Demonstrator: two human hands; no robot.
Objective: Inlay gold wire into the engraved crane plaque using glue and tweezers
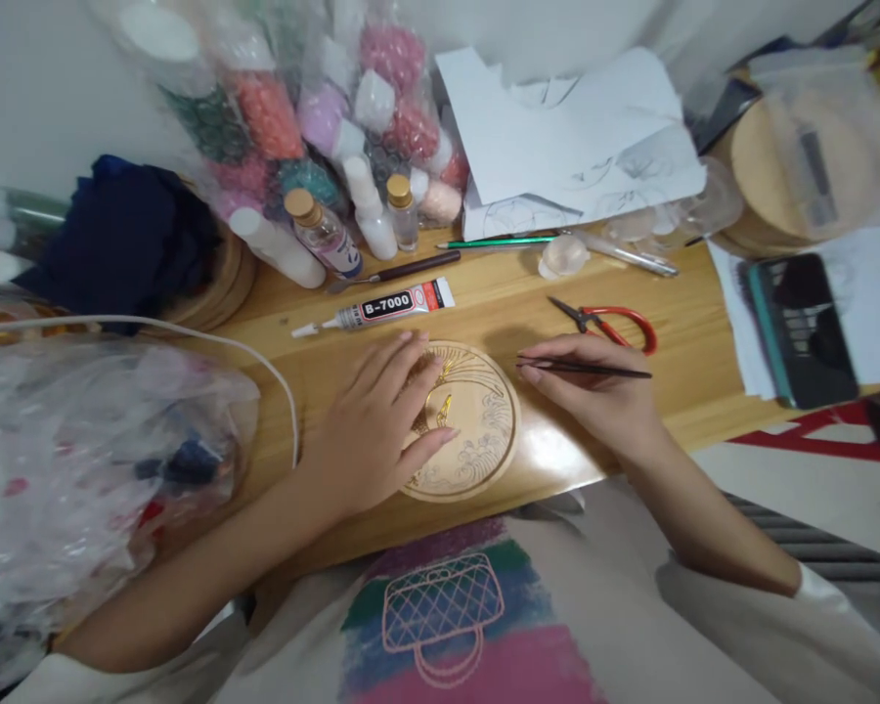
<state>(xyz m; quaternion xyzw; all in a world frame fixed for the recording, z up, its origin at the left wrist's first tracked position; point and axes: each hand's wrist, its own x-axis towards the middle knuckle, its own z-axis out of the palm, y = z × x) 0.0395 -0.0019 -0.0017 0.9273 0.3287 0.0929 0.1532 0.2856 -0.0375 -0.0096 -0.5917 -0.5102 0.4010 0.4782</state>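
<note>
Two hands: left hand steadies disc (engraved); right hand grips tweezers.

Bare table lay open right of the disc, out to the phone at the right edge. The scissors lay just far of the right hand, narrowing that way. Far of the disc, a clear strip ran between it and the glue tube. Beyond the tube, bottles and bead bags walled off the far side. To the left, a cable and plastic bag blocked the way, with the left hand covering the disc's left part.
</note>
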